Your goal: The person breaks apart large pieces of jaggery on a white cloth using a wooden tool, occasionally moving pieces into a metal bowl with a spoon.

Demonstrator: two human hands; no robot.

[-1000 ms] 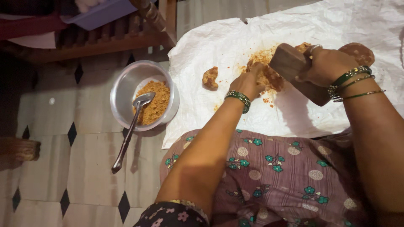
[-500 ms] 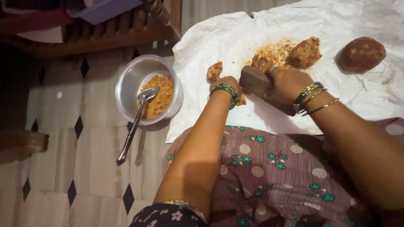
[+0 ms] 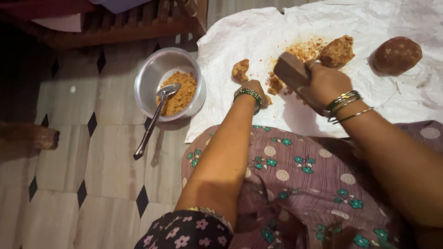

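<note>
The right hand (image 3: 323, 85) reaches forward from the lap with the wrist bent down, bangles on the forearm, and its fingers are wrapped tight around a dark brown block (image 3: 291, 70) that tilts up to the left, its lower end hidden in the fist. The left hand (image 3: 256, 90) stretches out along a straight forearm, a green bangle at the wrist; its fingers curl down onto the white paper sheet (image 3: 240, 110), and whether they pinch anything cannot be told. Just beyond the left hand lies a small brown lump (image 3: 240, 70), rough and crumbly. Orange-brown crumbs (image 3: 302, 50) are scattered on the sheet beside the block, touching a bigger broken chunk (image 3: 338, 50) to the far right. Further right sits a round dark ball (image 3: 397, 55), smooth and whole. On the tiled floor to the left stands a metal bowl (image 3: 154, 74) holding crumbled brown powder and a spoon (image 3: 152, 122) that leans out over the near rim.
</note>
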